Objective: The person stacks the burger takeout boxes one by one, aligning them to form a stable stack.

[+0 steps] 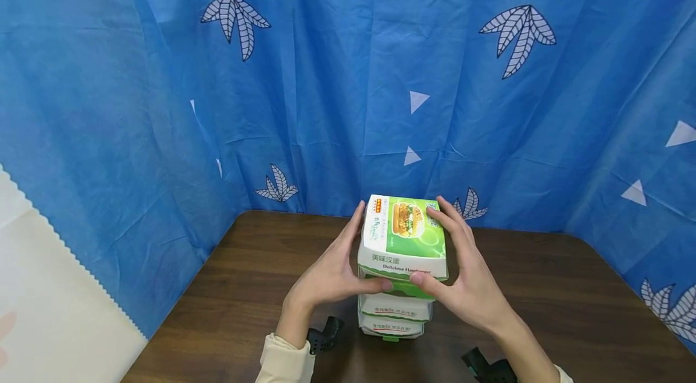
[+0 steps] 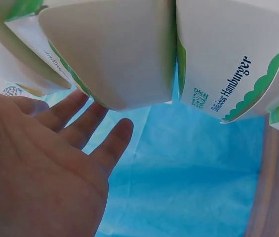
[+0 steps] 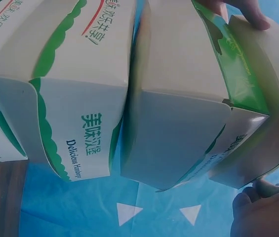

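A white-and-green hamburger box (image 1: 405,256) with a burger picture on its lid sits on top of a stack. My left hand (image 1: 331,277) grips its left side, thumb along the front and fingers at the far side. From the right, my right hand (image 1: 473,283) holds the same box, thumb at the front edge and a finger over the lid. Beneath it, similar hamburger cartons (image 1: 397,307) are piled on the table. The right wrist view shows a narrow gap between the held box (image 3: 179,133) and the carton (image 3: 80,123) below.
The stack stands on a dark wooden table (image 1: 261,262). Behind it hangs a blue curtain (image 1: 337,99) with leaf and triangle prints. Pale cloth (image 1: 49,286) with a scalloped edge is at the left. Black straps (image 1: 324,336) are on both wrists.
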A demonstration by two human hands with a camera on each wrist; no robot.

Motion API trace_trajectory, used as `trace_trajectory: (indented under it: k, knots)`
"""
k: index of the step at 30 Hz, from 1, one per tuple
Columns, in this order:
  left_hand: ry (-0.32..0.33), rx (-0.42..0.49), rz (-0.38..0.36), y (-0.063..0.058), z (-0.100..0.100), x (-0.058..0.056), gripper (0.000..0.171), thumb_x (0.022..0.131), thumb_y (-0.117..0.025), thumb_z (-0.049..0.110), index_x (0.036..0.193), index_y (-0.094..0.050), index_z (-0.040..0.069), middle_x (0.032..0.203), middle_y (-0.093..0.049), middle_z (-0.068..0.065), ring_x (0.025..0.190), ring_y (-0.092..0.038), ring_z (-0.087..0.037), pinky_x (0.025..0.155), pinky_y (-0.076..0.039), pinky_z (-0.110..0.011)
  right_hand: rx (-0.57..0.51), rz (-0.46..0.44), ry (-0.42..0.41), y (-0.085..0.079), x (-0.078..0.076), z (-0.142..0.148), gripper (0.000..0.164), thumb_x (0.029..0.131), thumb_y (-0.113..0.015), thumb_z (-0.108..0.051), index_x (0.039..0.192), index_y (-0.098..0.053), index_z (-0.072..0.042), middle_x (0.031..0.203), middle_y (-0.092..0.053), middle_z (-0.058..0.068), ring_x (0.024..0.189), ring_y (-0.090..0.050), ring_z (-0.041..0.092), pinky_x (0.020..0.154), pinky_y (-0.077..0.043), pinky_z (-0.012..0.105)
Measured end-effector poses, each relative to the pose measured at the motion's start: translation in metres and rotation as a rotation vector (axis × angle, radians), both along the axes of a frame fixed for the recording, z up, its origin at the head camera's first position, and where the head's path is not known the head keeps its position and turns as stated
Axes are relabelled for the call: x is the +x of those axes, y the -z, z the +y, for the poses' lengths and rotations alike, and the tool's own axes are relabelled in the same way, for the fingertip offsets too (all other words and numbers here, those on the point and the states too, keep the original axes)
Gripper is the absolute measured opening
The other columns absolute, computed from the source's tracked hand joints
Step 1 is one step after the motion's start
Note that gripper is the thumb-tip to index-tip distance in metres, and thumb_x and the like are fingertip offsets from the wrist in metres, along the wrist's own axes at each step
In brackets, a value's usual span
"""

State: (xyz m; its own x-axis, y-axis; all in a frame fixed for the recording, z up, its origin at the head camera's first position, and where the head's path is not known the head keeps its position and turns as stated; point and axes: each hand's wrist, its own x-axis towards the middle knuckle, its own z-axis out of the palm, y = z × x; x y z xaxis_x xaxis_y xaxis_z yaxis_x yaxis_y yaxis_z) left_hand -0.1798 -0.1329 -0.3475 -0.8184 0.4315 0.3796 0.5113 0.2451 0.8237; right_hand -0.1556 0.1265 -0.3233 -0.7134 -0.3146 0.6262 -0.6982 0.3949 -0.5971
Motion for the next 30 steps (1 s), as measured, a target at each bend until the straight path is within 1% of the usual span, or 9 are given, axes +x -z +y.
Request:
trace_trajectory:
  k: [5, 9, 11, 17, 20, 24, 27, 30]
  knots:
    - [-0.006, 0.002, -0.011, -0.001, 0.0014, 0.0003, 0.131, 0.077, -0.093, 0.027, 0.163, 0.004, 0.043, 0.163, -0.03, 0.011, 0.143, -0.037, -0.012, 0.121, -0.03, -0.052, -0.011, 0.002, 0.004, -0.0009, -0.0029, 0.0, 0.096, 0.077, -0.087, -0.014, 0.158, -0.037, -0.03, 0.171, -0.018, 0.002, 0.158, -0.008, 0.032, 0.105, -0.021, 0.082]
    - [-0.014, 0.007, -0.012, -0.0012, 0.0019, 0.0003, 0.128, 0.078, -0.092, 0.027, 0.163, 0.003, 0.044, 0.162, -0.033, 0.011, 0.142, -0.039, -0.012, 0.121, -0.03, -0.054, -0.011, 0.006, 0.008, -0.0023, -0.0054, -0.0004, 0.094, 0.079, -0.086, -0.014, 0.157, -0.038, -0.03, 0.171, -0.018, -0.001, 0.158, -0.01, 0.032, 0.106, -0.022, 0.081]
    - [-0.015, 0.011, -0.01, -0.0013, 0.002, 0.0005, 0.127, 0.079, -0.092, 0.028, 0.163, 0.002, 0.043, 0.162, -0.032, 0.012, 0.142, -0.039, -0.011, 0.121, -0.03, -0.055, -0.008, 0.004, 0.012, -0.0024, -0.006, -0.0003, 0.093, 0.079, -0.086, -0.014, 0.158, -0.037, -0.03, 0.171, -0.018, -0.003, 0.158, -0.01, 0.032, 0.106, -0.022, 0.081]
    - [-0.022, 0.008, -0.006, -0.0018, 0.0023, 0.0013, 0.127, 0.079, -0.092, 0.029, 0.163, 0.002, 0.043, 0.162, -0.031, 0.012, 0.142, -0.039, -0.011, 0.121, -0.029, -0.054, -0.007, 0.0, 0.014, -0.0015, -0.0053, 0.0008, 0.094, 0.08, -0.086, -0.013, 0.158, -0.037, -0.03, 0.171, -0.018, -0.003, 0.158, -0.009, 0.031, 0.108, -0.021, 0.08]
    - [-0.018, 0.012, -0.004, -0.0023, 0.0021, 0.0016, 0.128, 0.078, -0.092, 0.028, 0.163, 0.002, 0.043, 0.163, -0.03, 0.012, 0.142, -0.039, -0.012, 0.121, -0.029, -0.055, -0.008, 0.003, 0.011, -0.0012, -0.0044, 0.0008, 0.094, 0.079, -0.086, -0.013, 0.158, -0.037, -0.03, 0.171, -0.018, -0.004, 0.159, -0.007, 0.028, 0.108, -0.021, 0.081]
    - [-0.02, 0.01, -0.018, -0.0023, 0.0003, 0.0027, 0.129, 0.077, -0.093, 0.03, 0.163, 0.002, 0.044, 0.166, -0.024, 0.013, 0.145, -0.035, -0.012, 0.122, -0.026, -0.057, -0.006, 0.0, 0.01, -0.0003, -0.0025, 0.0003, 0.094, 0.079, -0.086, -0.012, 0.158, -0.037, -0.031, 0.171, -0.018, -0.005, 0.159, -0.006, 0.021, 0.107, -0.021, 0.081]
    - [-0.052, -0.013, -0.042, -0.0026, -0.0014, 0.0052, 0.13, 0.075, -0.093, 0.036, 0.162, 0.003, 0.046, 0.167, -0.023, 0.013, 0.147, -0.033, -0.012, 0.122, -0.025, -0.059, -0.006, -0.003, 0.01, 0.0009, -0.0009, 0.0, 0.095, 0.079, -0.086, -0.012, 0.158, -0.037, -0.031, 0.171, -0.018, -0.006, 0.159, -0.006, 0.018, 0.107, -0.021, 0.081]
    - [-0.092, -0.042, -0.059, -0.0038, -0.003, 0.0079, 0.132, 0.073, -0.094, 0.042, 0.162, 0.004, 0.048, 0.168, -0.023, 0.011, 0.152, -0.028, -0.014, 0.122, -0.023, -0.062, -0.008, 0.006, 0.006, 0.001, 0.0001, -0.0003, 0.095, 0.078, -0.086, -0.012, 0.158, -0.037, -0.029, 0.171, -0.019, -0.006, 0.159, -0.005, 0.018, 0.106, -0.02, 0.082]
